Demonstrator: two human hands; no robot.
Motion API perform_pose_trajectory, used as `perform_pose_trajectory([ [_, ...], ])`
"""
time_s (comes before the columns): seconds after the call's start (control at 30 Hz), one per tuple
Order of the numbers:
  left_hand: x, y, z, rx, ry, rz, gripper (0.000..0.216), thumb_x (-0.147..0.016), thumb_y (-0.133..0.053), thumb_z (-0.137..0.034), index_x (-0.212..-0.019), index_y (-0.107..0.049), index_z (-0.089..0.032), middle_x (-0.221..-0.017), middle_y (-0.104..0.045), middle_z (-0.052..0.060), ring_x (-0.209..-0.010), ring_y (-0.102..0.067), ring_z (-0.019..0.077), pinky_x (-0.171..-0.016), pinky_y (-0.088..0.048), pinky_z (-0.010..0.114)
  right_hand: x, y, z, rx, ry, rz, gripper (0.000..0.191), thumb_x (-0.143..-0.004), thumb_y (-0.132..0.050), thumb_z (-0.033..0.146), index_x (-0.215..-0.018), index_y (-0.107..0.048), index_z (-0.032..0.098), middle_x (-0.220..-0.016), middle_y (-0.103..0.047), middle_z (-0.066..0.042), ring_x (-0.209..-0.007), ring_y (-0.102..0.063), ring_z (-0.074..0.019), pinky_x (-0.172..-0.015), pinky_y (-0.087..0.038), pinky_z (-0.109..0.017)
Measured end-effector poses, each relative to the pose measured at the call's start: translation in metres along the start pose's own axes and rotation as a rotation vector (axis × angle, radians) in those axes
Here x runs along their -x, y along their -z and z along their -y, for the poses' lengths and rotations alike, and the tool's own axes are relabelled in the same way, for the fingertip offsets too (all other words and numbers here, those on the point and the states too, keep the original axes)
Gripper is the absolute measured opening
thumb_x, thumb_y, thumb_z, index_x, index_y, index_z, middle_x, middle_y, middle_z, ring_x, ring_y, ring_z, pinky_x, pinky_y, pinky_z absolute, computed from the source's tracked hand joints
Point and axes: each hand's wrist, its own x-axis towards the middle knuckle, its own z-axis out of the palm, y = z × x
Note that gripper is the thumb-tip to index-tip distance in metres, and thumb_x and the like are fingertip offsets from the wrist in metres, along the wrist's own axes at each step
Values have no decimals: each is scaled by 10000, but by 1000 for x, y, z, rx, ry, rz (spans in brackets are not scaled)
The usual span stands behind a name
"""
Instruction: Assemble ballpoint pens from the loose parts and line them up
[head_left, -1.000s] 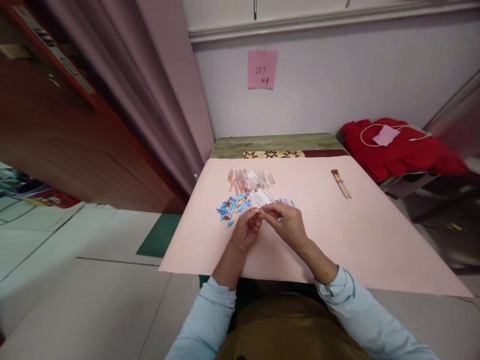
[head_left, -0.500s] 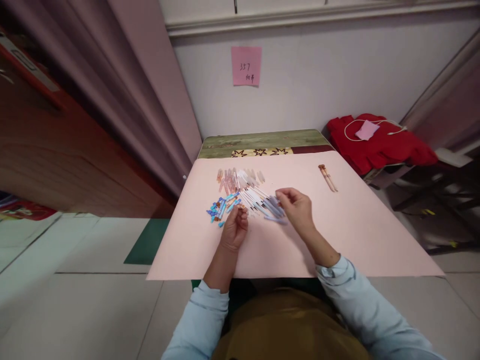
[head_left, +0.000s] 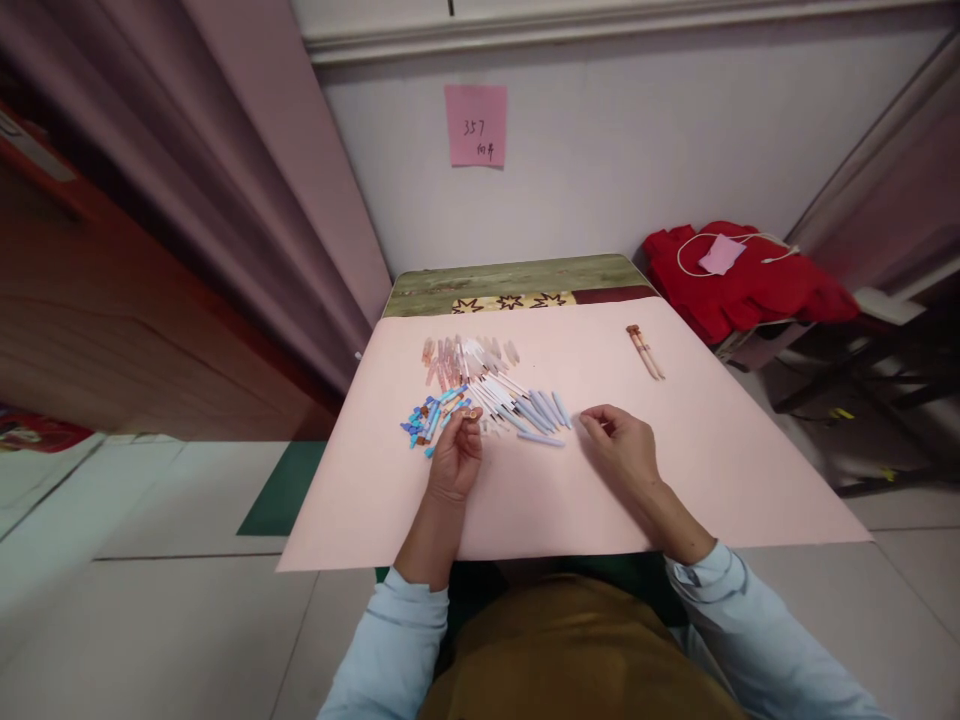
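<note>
My left hand (head_left: 457, 458) is closed in a pinch around a small tan-and-brown pen part (head_left: 471, 414), above the front of the pile. Its exact shape is too small to make out. Beside it lies a heap of blue, turquoise and brown small pen pieces (head_left: 427, 418). White pen refills with dark tips (head_left: 499, 395) fan out across the middle. Grey-blue pen barrels (head_left: 541, 410) lie at their right end. Just right of these barrels, apart from them, hovers my right hand (head_left: 624, 445), fingers curled and thumb near the index finger; anything inside is hidden.
Translucent pinkish and clear pieces (head_left: 448, 360) lie behind the refills. Two tan pens with brown tops (head_left: 643, 352) rest at the right back of the pink sheet (head_left: 720, 480). Red cloth (head_left: 742, 290) with a white cable is beyond the table's right edge; a wall stands behind.
My right hand has moved right and slightly toward me, away from the grey-blue barrels. My left hand still pinches the small part, which now shows more clearly. The view has shifted slightly.
</note>
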Motion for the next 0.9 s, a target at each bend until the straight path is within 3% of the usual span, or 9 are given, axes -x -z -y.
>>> perform_pose_trajectory([
  [0.2,0,2,0,-8,16,99,109,-925,-498,-156,-914,-599,-116,-776,-598,12,-545,-598,16,-479,-490,57,-4,-5,4,79,39,54,256,-799,-522,378,-817,-736,238,-728,-707,-8,-632,-612,-165,-583,-405,-257],
  [0.33,0,2,0,-23,21,106,135,-934,-493,-180,-922,-608,-111,-758,-591,12,-540,-592,20,-468,-488,58,-5,-8,5,127,12,78,233,-792,-523,348,-812,-733,250,-695,-691,4,-626,-603,-164,-563,-383,-252],
  [0.47,0,1,1,-60,37,87,142,-927,-521,-200,-930,-626,-104,-751,-604,20,-545,-592,22,-474,-492,57,-4,-12,10,209,88,126,200,-790,-539,315,-800,-731,256,-744,-690,5,-661,-603,-151,-581,-375,-246],
  [0.67,-1,3,3,-80,13,89,151,-919,-539,-205,-913,-644,-97,-739,-620,24,-549,-603,32,-475,-505,70,-7,-23,22,507,153,156,210,-836,-545,316,-804,-737,238,-825,-695,-52,-684,-615,-169,-563,-347,-259],
  [0.9,-1,6,4,-107,-2,106,127,-893,-578,-190,-931,-651,-94,-775,-646,40,-586,-629,46,-513,-529,87,-7,-27,32,671,125,232,266,-876,-493,295,-837,-735,191,-858,-705,-118,-701,-654,-211,-580,-386,-278],
])
